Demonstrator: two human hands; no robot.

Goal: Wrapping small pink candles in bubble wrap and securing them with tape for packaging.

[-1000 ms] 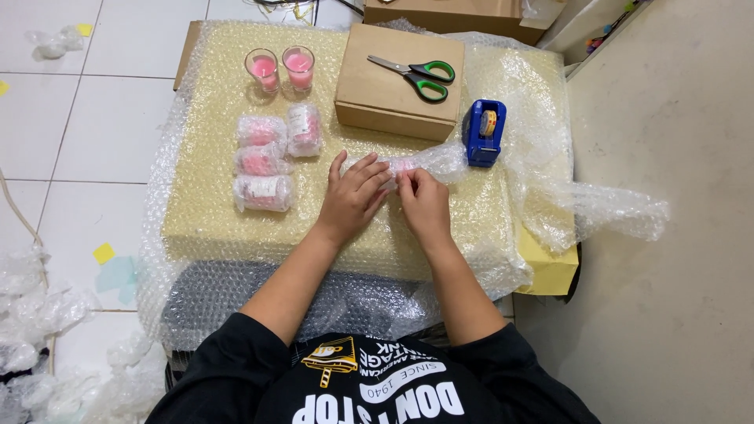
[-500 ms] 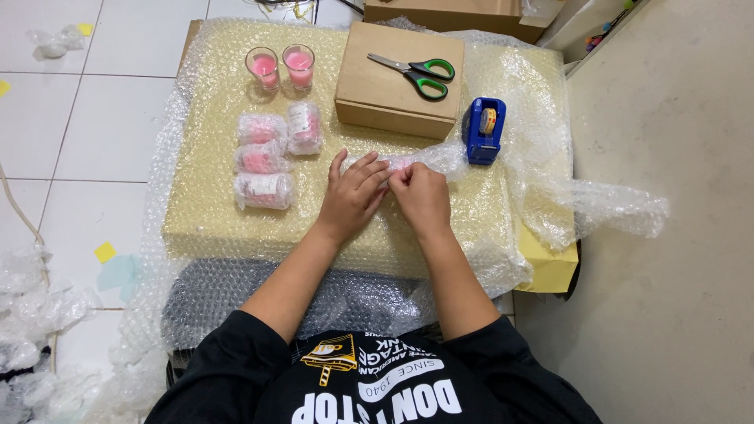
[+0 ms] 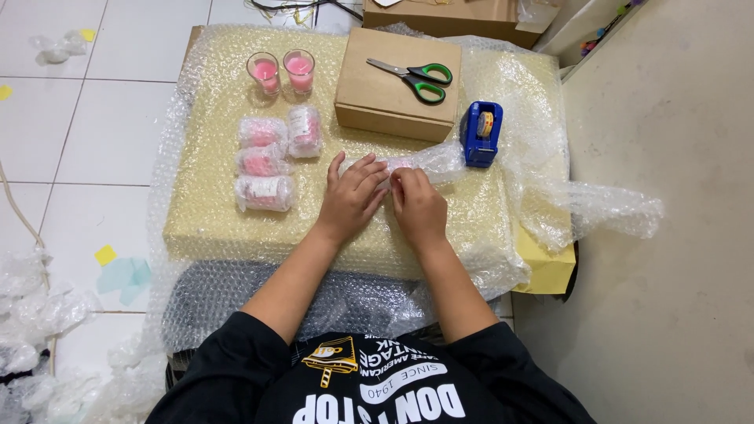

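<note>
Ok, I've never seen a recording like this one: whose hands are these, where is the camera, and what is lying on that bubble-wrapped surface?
The picture comes from a camera worn on a person's head, looking down at their own two bare hands. There is no machine. The left hand and right hand press together on a strip of clear bubble wrap with something pink rolled inside it. They work on a table covered in bubble wrap. On it lie four pink items already wrapped in bubble wrap, two small glasses of pink wax, a flat brown cardboard box with green-handled scissors on top, and a blue tape dispenser.
</note>
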